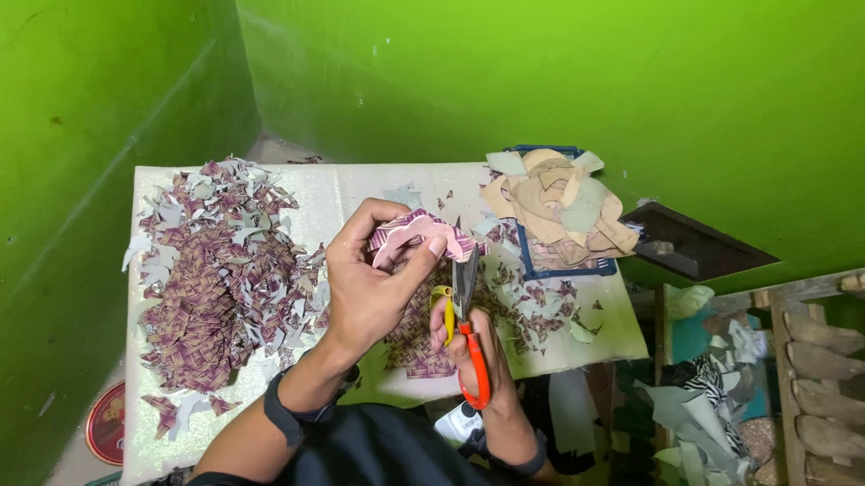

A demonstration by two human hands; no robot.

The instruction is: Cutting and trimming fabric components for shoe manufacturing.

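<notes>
We are in a small craft workshop squeezed into a bright green corner, as shown by the tabletop [343,193] strewn with patterned fabric offcuts [211,282], a basket of tan cut pieces [557,208] and wooden shoe forms [827,381] racked beside it.

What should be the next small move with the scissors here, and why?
Probably close the scissors a little further along the edge of the patterned piece. The left hand holds that piece up, the right hand has the blades at its edge, and cut scraps lie alongside.
</notes>
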